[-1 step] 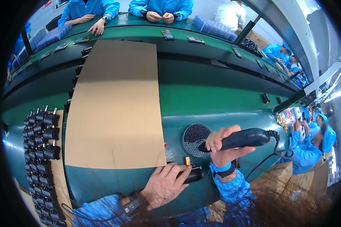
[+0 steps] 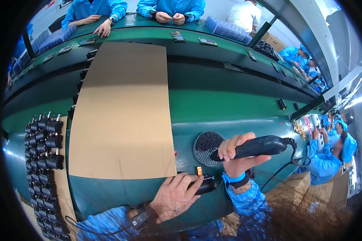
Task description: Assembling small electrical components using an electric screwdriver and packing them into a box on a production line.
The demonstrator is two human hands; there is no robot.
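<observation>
While right grip wraps corded tool, left grip curled, holding black part at its fingertips

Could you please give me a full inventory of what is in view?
corded tool: one, black, right of centre
black cylinder: one, black, near edge
tab: one, orange, at that cylinder
round dish: one, grey with small dark pieces, centre-right
cardboard sheet: one, tan, middle
black assemblies: many, black, left
small modules: several, mostly dark, far side
plastic trays: at least two, translucent blue, far side
small pieces: uncountable, gold and pinkish-red, right
boxes: several, brown, lower right
work surface: green, throughout
co-workers: several, mostly blue clothing, beyond and right
left hand: one, blue sleeve, holding the cylinder
right hand: one, blue sleeve, gripping the tool
</observation>
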